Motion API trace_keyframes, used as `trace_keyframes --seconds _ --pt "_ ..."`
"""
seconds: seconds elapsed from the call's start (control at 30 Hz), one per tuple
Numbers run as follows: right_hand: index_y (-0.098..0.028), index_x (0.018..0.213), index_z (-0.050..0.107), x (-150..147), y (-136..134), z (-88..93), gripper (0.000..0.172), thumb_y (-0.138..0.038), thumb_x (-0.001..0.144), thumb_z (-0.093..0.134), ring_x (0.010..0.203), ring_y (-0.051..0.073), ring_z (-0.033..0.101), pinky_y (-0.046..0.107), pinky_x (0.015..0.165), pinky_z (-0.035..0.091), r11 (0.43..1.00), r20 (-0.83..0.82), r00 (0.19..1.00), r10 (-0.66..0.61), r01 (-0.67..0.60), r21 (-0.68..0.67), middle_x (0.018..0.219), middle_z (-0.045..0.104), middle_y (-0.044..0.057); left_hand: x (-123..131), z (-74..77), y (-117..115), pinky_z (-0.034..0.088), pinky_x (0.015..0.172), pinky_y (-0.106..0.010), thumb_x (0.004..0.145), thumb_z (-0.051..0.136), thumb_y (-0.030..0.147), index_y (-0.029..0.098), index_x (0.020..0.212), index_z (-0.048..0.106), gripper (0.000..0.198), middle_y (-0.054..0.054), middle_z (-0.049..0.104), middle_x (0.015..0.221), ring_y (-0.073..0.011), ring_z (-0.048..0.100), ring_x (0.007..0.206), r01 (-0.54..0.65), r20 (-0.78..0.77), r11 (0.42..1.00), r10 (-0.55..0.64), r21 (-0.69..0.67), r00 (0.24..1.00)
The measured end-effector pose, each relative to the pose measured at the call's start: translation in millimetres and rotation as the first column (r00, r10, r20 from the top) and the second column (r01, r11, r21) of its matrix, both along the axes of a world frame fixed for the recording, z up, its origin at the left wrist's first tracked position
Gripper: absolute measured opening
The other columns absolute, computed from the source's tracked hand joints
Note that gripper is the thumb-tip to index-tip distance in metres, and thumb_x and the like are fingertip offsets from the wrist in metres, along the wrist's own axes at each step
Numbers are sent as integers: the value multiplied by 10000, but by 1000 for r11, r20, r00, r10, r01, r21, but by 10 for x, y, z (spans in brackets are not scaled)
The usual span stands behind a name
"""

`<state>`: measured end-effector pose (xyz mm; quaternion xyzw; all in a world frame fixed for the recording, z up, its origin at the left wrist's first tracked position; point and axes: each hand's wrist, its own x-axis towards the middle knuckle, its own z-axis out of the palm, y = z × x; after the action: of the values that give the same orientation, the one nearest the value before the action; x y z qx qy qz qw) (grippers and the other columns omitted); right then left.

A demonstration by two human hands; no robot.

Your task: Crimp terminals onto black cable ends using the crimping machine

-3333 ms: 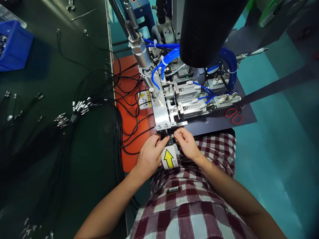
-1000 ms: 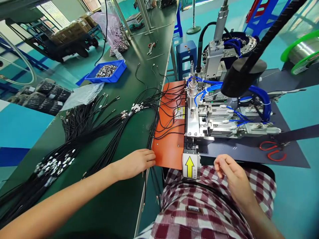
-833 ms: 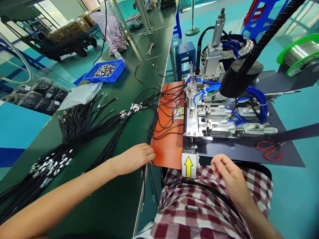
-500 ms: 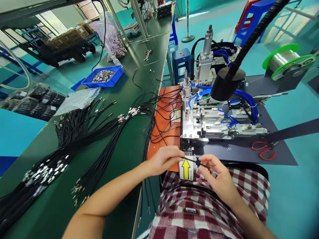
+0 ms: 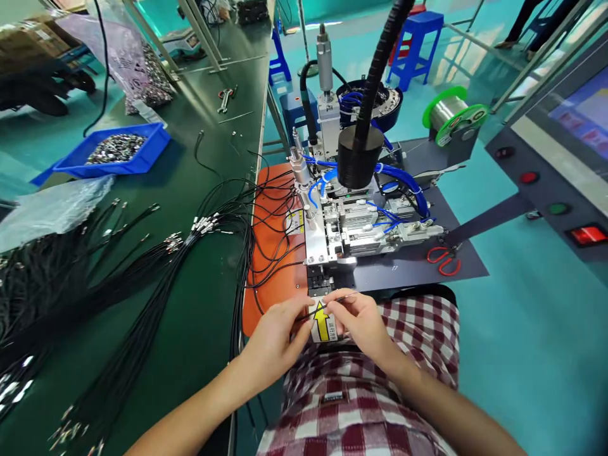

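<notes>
Between my two hands runs a thin black cable (image 5: 317,310), held just above a white label with a yellow arrow (image 5: 323,326) on the front of the machine. My left hand (image 5: 285,329) pinches it on the left side. My right hand (image 5: 356,316) grips it a short way to the right, near its end, with a fine tip showing past the fingers. Directly beyond my hands stands the metal machine (image 5: 342,234). More black cables run from its left side over an orange mat (image 5: 270,259).
Black cable bundles (image 5: 147,291) spread over the green table (image 5: 199,354). A blue tray (image 5: 128,166) holds small metal parts. Red-handled scissors (image 5: 444,259) lie on the machine's dark base, a wire spool (image 5: 449,117) stands behind, and a control panel (image 5: 546,183) is at right.
The view has turned to the right, bringing the control panel in. My hands have come closer together along the cable, and my right hand is now more tightly closed.
</notes>
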<state>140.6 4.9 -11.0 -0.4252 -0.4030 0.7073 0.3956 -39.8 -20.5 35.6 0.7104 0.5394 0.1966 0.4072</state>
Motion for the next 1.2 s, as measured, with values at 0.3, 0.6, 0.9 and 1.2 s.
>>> trace_keyframes --seconds 0.3,0.6,0.9,1.2 --pt "-180 807 650 99 31 29 115 -291 792 678 505 82 458 216 479 357 998 96 995 -2 -5 68 621 544 -36 185 -103 38 420 618 -230 930 481 334 215 1200 474 295 -23 577 847 -136 532 732 -83 342 970 160 -230 926" --pt "-196 928 671 365 141 -17 212 -317 762 725 505 62 415 202 465 332 998 -21 1000 -21 20 -57 730 581 -23 328 -48 323 339 472 -175 898 531 373 145 937 607 243 31 503 646 -60 438 521 -47 459 909 254 -415 851" --pt "-181 864 658 317 105 -26 213 -387 811 677 529 86 447 227 506 373 999 -19 999 -35 34 -27 710 583 -10 410 -135 347 469 451 -198 763 695 396 136 762 539 303 8 614 589 -102 593 467 -133 494 830 442 -541 749" --pt "-180 783 622 273 123 -58 200 -373 828 651 525 92 442 226 495 369 999 66 998 -24 22 36 677 554 -18 378 -184 320 284 393 -137 812 653 370 139 803 564 247 70 477 532 -25 397 410 -149 506 854 426 -498 751"
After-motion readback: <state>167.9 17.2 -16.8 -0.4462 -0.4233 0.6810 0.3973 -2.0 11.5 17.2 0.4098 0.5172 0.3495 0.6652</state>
